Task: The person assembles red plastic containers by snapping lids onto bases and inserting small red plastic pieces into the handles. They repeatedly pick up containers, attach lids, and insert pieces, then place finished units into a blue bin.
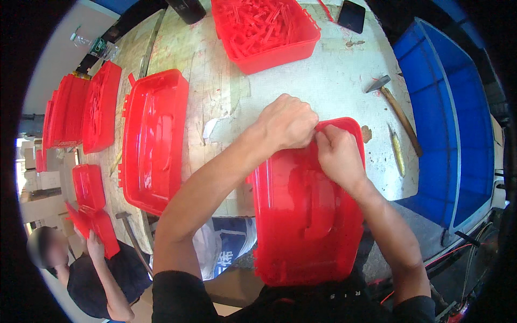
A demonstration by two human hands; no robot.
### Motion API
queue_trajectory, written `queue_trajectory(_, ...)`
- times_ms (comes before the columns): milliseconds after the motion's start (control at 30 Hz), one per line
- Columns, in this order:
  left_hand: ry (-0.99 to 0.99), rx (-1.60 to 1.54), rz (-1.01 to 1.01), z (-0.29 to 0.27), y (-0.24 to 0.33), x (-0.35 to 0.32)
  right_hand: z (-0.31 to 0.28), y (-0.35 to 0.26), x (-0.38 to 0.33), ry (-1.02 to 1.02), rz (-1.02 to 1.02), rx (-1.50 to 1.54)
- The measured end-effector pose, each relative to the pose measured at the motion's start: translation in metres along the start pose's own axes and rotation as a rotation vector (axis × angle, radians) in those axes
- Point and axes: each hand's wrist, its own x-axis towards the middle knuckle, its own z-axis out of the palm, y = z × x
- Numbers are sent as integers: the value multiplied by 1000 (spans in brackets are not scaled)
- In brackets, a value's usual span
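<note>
In front of me a glossy red plastic case shell (291,226) leans from the table's near edge toward my body, its hollow side up. My left hand (289,121) is closed at the shell's far left corner, knuckles up, gripping the rim. Just beside it, my right hand (339,153) is closed over the inner side of the far wall, its fingertips meeting the left hand at the rim. Whatever small part may be pinched in the right fingers is hidden.
A red bin of loose red strips (264,32) stands at the back. Left lies another red case shell (156,140), with stacked red cases (70,110) beyond. Right are a hammer (398,110), a yellow-handled tool (397,153) and a blue crate (449,129). A co-worker (102,274) handles a red case lower left.
</note>
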Motion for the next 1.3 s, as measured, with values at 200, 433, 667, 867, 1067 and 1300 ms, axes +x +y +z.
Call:
queue_trajectory(200, -17, 6, 1, -2, 0, 1, -5, -8, 9, -94, 367, 511)
queue_trajectory(433, -59, 9, 7, -5, -1, 4, -14, -10, 13, -256, 780, 1131)
queue_trajectory(667, -67, -7, 30, -10, 1, 4, -6, -7, 10, -165, 693, 1094)
queue_trajectory(867, -61, -3, 19, -7, -2, 5, 10, -2, 5, 29, 164, 392)
queue_trajectory(1067, -102, -14, -28, -2, -4, 5, 26, 3, 0, 166, -28, -1)
queue_trajectory(1300, -75, -2, 19, 0, -7, 5, 38, 7, 2, 206, 124, 513)
